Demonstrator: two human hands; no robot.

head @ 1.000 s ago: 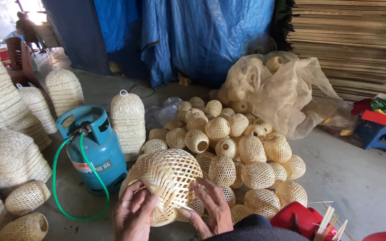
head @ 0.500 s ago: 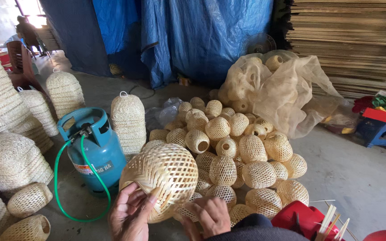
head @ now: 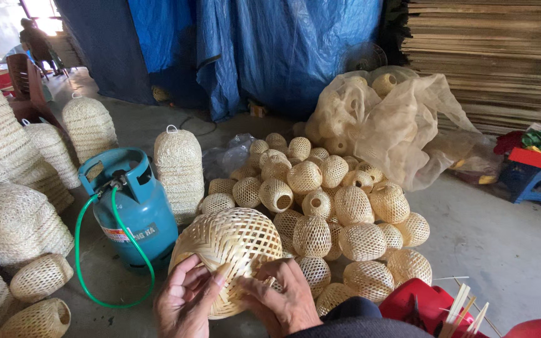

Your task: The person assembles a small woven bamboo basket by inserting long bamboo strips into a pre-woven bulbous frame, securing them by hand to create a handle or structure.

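I hold a round woven bamboo basket [head: 230, 245] in front of me with both hands. My left hand [head: 184, 300] cups its lower left side, fingers spread on the weave. My right hand [head: 278, 298] grips its lower right edge, fingers curled on the rim. Behind the basket lies a heap of several small woven bamboo balls [head: 320, 213] on the concrete floor.
A blue gas cylinder [head: 134, 209] with a green hose [head: 81, 263] stands to the left. Tall woven shades [head: 178, 169] and stacked baskets [head: 7, 163] fill the left side. A netting sack of balls [head: 383, 119], blue tarpaulin [head: 270, 50], stacked boards [head: 489, 56], blue stool [head: 536, 184], red container [head: 427, 307] with sticks.
The basket has turned in my hands and sits a little lower and further left. My right hand has shifted along its lower edge.
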